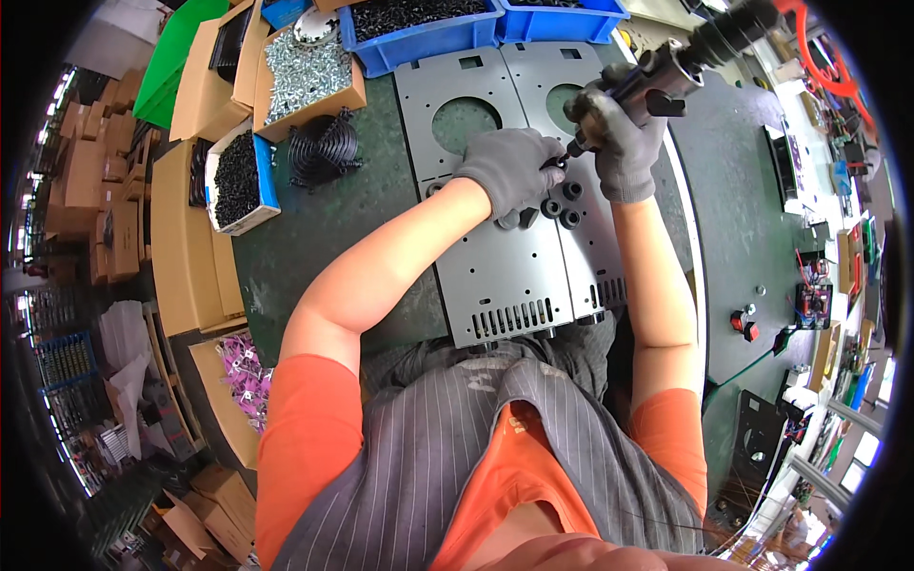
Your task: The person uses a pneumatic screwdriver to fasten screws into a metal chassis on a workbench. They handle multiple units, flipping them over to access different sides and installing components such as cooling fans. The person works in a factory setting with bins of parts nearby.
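Observation:
Two grey metal plates [505, 276] with large round holes and vent slots lie side by side on the green mat. My left hand [509, 171], in a grey glove, presses on the left plate and pinches a small black part at the seam. My right hand [619, 133], also gloved, grips a black powered screwdriver [666, 76] whose tip points down at that spot. Several black round grommets [562, 205] sit on the plates just below both hands.
Black wire fan guards [324, 152] lie left of the plates. A cardboard box of silver screws [305, 71], a tray of black screws [238, 181] and blue bins [419, 33] line the back. Pink parts [248, 371] fill a box at lower left.

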`<action>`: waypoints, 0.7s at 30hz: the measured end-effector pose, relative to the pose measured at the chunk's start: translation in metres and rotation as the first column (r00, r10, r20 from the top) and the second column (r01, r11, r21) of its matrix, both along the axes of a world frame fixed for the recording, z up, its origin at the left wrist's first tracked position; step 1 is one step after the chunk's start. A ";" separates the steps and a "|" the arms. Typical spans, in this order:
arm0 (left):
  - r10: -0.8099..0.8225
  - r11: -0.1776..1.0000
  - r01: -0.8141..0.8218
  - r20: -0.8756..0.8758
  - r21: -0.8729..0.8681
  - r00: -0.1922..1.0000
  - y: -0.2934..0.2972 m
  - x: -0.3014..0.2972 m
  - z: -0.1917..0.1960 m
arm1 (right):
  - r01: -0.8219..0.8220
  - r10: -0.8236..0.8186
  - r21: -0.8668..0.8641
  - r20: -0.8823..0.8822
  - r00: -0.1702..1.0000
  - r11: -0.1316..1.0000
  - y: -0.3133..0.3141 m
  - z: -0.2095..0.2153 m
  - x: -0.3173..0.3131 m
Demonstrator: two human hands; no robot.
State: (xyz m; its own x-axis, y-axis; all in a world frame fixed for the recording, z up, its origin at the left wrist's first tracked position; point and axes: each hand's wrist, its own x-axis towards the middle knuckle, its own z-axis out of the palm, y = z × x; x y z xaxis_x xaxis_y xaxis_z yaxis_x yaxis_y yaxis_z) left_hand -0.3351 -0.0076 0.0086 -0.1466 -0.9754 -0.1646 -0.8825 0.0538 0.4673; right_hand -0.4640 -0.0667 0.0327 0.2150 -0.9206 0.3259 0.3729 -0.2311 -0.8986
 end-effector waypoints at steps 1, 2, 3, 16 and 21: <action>0.006 1.000 -0.006 0.009 -0.020 1.000 0.000 -0.001 -0.001 | 0.014 -0.013 -0.018 0.032 0.999 1.000 0.002 0.004 0.005; 0.016 1.000 -0.015 0.007 -0.018 1.000 0.002 -0.002 -0.001 | 0.011 -0.012 -0.013 -0.012 1.000 1.000 0.003 0.003 0.006; 0.024 1.000 -0.024 0.006 -0.017 1.000 0.003 -0.002 0.000 | 0.010 -0.010 -0.008 -0.056 0.998 1.000 0.004 0.002 0.007; 0.518 0.836 -0.218 -0.855 0.504 0.007 0.028 0.035 -0.007 | -0.134 0.136 0.032 -0.096 0.986 0.991 -0.004 -0.005 0.001; 0.539 0.804 -0.108 -0.794 0.584 -0.281 0.066 0.042 -0.004 | -0.234 0.240 0.051 -0.163 0.957 0.971 -0.012 0.002 0.005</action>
